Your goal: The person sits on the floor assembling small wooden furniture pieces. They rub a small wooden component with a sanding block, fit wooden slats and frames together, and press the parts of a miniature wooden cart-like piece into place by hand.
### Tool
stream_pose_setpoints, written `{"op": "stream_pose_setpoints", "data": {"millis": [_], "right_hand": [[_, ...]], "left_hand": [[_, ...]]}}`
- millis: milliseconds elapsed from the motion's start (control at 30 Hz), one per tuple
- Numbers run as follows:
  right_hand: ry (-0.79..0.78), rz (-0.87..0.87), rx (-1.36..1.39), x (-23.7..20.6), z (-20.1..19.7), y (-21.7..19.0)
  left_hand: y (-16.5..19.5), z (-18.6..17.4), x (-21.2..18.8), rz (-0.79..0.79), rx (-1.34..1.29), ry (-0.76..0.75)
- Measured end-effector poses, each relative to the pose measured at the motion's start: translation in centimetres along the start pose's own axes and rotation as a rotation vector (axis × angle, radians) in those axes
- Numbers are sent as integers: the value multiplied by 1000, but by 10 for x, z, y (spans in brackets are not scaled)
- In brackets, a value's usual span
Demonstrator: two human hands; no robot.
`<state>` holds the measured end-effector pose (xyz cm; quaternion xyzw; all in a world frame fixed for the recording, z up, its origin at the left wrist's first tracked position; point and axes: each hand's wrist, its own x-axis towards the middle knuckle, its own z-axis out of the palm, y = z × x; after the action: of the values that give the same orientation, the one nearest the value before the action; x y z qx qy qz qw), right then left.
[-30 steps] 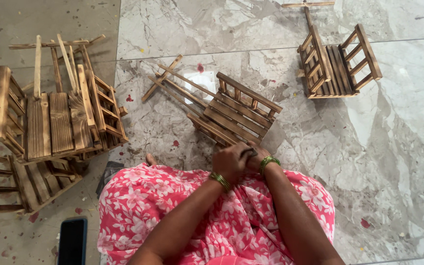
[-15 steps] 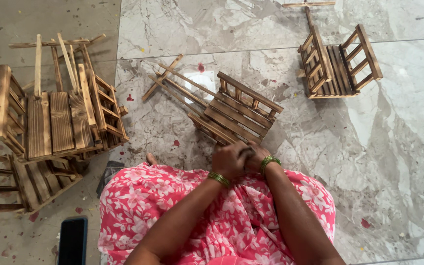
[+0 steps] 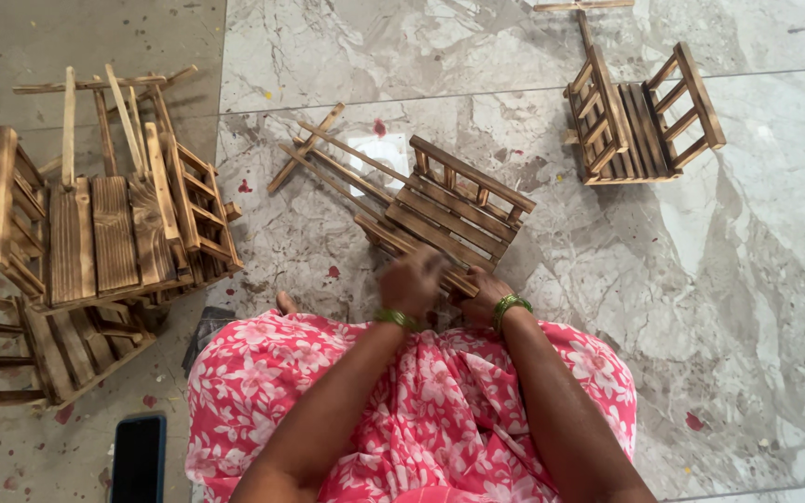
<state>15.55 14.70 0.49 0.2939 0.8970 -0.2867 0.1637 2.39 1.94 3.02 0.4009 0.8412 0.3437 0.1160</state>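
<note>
1. We are sitting on a marble floor (image 3: 747, 307) in a pink flowered garment (image 3: 421, 410), and both of our hands are working at the near edge of a small wooden slatted frame (image 3: 454, 210).
2. Our left hand (image 3: 414, 282) is lying over the frame's near corner; it is blurred, so we cannot tell whether its fingers are closing on the wood or only resting on it.
3. Our right hand (image 3: 486, 296) is pressing against the same near edge just beside the left one, fingers curled, but how it is gripping is hidden from us.
4. We are wearing a green bangle (image 3: 511, 305) on the right wrist and another on the left.
5. The frame is lying tilted on the floor right in front of our knees, with loose thin sticks (image 3: 328, 154) spreading out from its far left side.
6. A finished wooden crate (image 3: 640, 126) is standing well apart at the upper right.
7. A pile of similar crates (image 3: 104, 233) is sitting on the left, one leaning below it.
8. A dark phone (image 3: 137, 458) is lying near our left knee.
</note>
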Motion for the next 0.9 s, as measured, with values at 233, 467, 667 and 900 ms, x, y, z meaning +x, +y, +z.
{"op": "stream_pose_setpoints", "data": {"millis": [233, 467, 667, 900], "right_hand": [[51, 61, 106, -1, 0, 0], [26, 88, 97, -2, -2, -1], [55, -151, -94, 2, 2, 5], [27, 135, 135, -9, -9, -13]], "left_hand": [[-14, -8, 19, 17, 97, -38], [-26, -21, 31, -35, 115, 147], [15, 18, -26, 305, -31, 41], [-34, -37, 56, -93, 74, 209]]}}
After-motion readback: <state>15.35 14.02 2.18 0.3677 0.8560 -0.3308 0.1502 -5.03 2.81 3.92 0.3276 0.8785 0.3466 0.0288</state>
